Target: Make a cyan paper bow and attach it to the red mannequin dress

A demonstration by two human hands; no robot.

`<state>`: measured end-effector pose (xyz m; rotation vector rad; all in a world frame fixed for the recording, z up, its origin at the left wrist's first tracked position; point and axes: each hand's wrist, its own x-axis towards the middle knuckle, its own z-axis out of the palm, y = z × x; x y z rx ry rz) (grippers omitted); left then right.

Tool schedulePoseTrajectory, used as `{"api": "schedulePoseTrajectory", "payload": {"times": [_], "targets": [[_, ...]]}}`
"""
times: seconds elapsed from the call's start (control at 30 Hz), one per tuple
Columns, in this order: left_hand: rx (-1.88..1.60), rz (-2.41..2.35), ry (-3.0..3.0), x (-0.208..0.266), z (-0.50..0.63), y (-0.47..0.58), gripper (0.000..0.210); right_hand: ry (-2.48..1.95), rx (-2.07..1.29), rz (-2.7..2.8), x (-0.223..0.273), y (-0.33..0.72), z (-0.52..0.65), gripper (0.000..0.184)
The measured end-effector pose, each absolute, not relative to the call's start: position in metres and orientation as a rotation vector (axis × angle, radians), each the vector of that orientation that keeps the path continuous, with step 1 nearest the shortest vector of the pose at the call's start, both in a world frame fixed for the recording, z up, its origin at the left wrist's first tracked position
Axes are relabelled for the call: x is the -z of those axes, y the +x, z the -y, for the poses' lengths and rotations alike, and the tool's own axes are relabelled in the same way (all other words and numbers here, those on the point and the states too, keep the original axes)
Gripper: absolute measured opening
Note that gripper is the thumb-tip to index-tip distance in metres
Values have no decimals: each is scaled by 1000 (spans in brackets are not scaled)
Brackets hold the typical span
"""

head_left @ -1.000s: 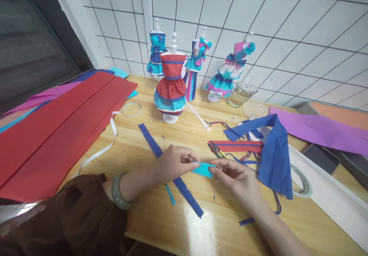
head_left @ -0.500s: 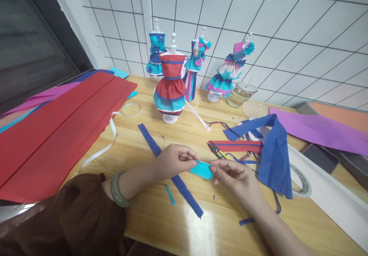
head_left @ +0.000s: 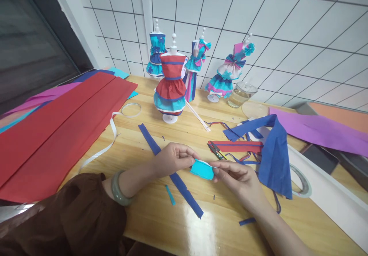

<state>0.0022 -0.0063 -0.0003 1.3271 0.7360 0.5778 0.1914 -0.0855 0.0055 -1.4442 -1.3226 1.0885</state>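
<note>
A small turquoise piece of crepe paper (head_left: 202,170) with a pale upper edge is stretched between my two hands above the table. My left hand (head_left: 176,160) pinches its left end between thumb and fingers. At the other end, the thumb and fingers of my right hand (head_left: 234,177) are closed on its right edge. Beneath my left hand runs a long dark blue strip (head_left: 186,196) lying on the wood. Just beyond my right hand are small thread snips (head_left: 216,150), resting partly on a red strip with a blue line (head_left: 244,146).
Miniature dress forms in paper dresses, the nearest red and turquoise (head_left: 172,81), stand at the back by a glass of pale liquid (head_left: 241,94). Red paper (head_left: 66,129) covers the left side. Blue paper (head_left: 274,160), a tape roll (head_left: 301,181) and purple paper (head_left: 322,133) lie right.
The turquoise piece shows a little more of its face, and its pale upper edge is more visible. My right fingers have shifted slightly to the right along its edge.
</note>
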Motion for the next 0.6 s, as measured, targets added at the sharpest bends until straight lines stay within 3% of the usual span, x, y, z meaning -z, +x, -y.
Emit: {"api": "schedulePoseTrajectory", "payload": {"times": [0.6], "targets": [[-619, -743, 1278, 5, 12, 6, 17, -1443, -1096, 1324, 3, 188, 85, 13]]}}
